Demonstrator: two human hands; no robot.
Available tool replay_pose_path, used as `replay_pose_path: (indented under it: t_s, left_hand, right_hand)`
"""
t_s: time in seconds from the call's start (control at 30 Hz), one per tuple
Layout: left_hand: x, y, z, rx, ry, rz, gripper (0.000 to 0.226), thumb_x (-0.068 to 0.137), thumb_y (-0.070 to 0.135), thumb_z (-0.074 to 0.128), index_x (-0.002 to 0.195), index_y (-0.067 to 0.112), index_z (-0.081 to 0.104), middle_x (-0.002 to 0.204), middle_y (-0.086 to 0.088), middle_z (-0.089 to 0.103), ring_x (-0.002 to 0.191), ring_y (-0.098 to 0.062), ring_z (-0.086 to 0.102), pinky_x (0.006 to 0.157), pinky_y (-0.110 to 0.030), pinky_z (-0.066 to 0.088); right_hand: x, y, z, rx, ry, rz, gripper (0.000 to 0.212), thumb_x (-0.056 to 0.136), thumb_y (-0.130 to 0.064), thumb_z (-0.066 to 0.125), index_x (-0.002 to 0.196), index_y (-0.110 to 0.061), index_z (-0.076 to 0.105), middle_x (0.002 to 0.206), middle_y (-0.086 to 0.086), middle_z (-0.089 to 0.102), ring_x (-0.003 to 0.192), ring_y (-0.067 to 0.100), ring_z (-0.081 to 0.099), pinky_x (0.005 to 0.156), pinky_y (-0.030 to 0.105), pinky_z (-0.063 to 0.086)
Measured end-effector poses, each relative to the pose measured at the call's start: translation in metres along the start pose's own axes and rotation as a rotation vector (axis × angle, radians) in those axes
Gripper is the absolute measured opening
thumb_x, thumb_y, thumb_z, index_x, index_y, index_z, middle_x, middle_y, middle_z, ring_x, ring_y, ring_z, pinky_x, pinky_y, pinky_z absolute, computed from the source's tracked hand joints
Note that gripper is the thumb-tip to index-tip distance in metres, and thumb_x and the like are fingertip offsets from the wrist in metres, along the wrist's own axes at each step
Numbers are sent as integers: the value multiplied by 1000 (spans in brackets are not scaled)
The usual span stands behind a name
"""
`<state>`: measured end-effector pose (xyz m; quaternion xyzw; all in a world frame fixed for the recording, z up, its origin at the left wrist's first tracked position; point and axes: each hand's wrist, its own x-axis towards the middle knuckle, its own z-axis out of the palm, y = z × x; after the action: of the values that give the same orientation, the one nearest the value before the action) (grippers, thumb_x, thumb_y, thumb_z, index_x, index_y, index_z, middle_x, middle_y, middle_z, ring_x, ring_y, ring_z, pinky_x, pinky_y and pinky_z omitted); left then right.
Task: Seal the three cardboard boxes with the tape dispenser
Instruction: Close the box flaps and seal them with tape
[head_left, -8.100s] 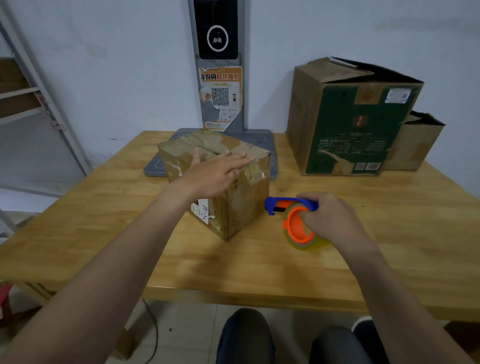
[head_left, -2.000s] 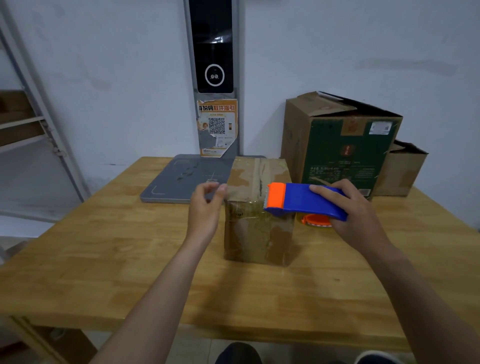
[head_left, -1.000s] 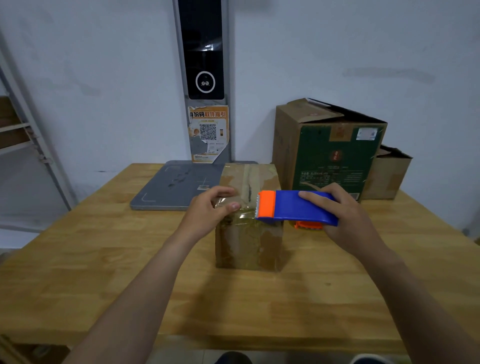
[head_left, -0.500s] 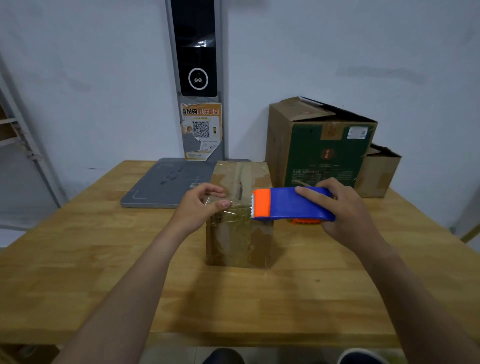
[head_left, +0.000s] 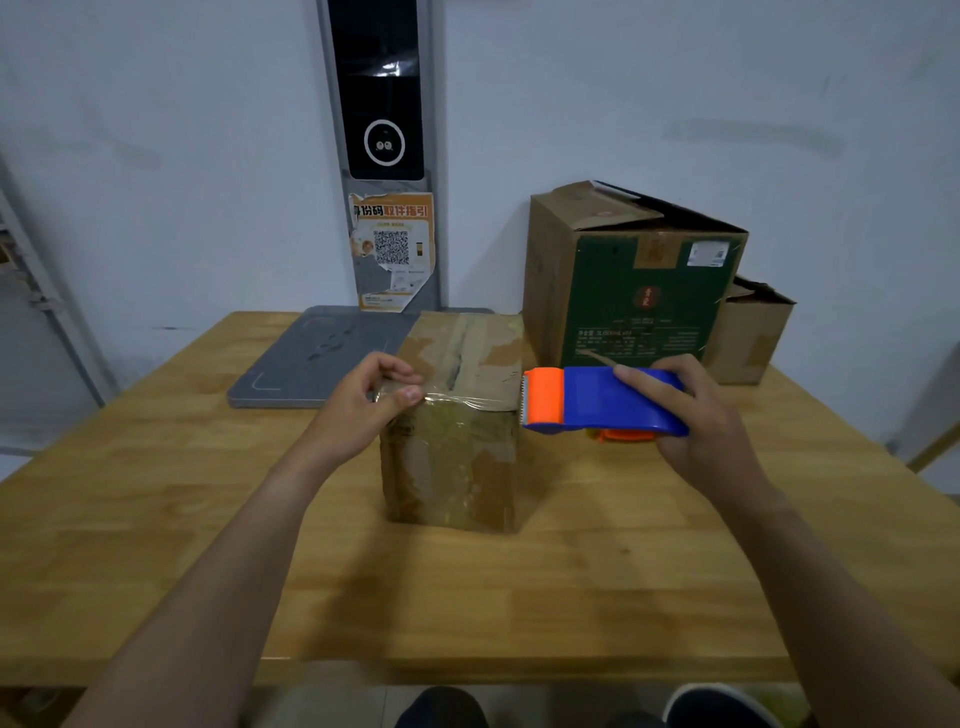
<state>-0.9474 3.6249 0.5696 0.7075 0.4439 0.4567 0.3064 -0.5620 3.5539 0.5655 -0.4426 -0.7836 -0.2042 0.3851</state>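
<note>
On my feed, the small brown tape-covered cardboard box (head_left: 457, 457) stands at the middle of the light wooden table (head_left: 156, 519). The left hand (head_left: 363, 410) pinches the end of a clear tape strip (head_left: 467, 401) at the box's top near-left edge. The right hand (head_left: 696, 421) is wrapped round the blue-and-orange plastic tape dispenser (head_left: 587, 397), level beside the top right edge. A tall green-faced cardboard box (head_left: 639, 291) and a smaller brown open carton (head_left: 748, 338) stand behind.

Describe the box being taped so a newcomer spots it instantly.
On the light wooden table, look at the middle, in front of the tall green-fronted carton. The small brown cardboard box there is the only closed one, skinned in glossy tape, with the left hand pinching a clear strip across its top edge.
</note>
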Motion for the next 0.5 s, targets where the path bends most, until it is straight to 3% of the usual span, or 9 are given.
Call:
replay_pose_path:
  t_s: [0.13, 0.23, 0.37, 0.43, 0.5]
  left_hand:
    - [-4, -6, -14, -48, 31, -3, 17, 97, 22, 68, 112, 18, 62, 113, 9, 75, 111, -9, 67, 105, -46, 49]
    - [-6, -1, -13, -17, 42, -2, 24, 93, 24, 72, 114, 17, 63, 112, 12, 75, 111, -3, 65, 104, -40, 50]
    - [-3, 5, -7, 114, 62, 21, 42, 76, 51, 83, 109, 35, 63, 112, 19, 70, 118, -2, 58, 105, -42, 46]
    - [-1, 14, -5, 257, 45, 8, 58, 65, 75, 76, 111, 43, 60, 113, 27, 64, 123, -5, 49, 108, -47, 42]
    - [2, 24, -2, 422, 40, 3, 67, 62, 85, 67, 117, 49, 57, 115, 31, 62, 129, -10, 44, 112, -59, 31]
  right_hand:
    - [-3, -16, 20, 57, -40, 17, 85, 76, 5, 76, 147, -29, 43, 125, 9, 45, 106, 23, 49, 76, 40, 53]
    - [-10, -19, 31, 151, -34, 93, 72, 81, -6, 64, 146, -29, 45, 124, 9, 47, 105, 21, 49, 73, 40, 54]
    - [-20, -18, 34, 195, -24, 148, 73, 81, -5, 62, 146, -32, 43, 123, 4, 44, 102, 17, 48, 71, 40, 55]
    - [-21, -19, 36, 199, -7, 172, 79, 81, 6, 69, 146, -32, 44, 124, 1, 43, 104, 15, 47, 72, 37, 54]
    - [-22, -19, 39, 204, 13, 203, 85, 76, 16, 73, 145, -28, 47, 122, 0, 43, 104, 15, 46, 74, 32, 51]
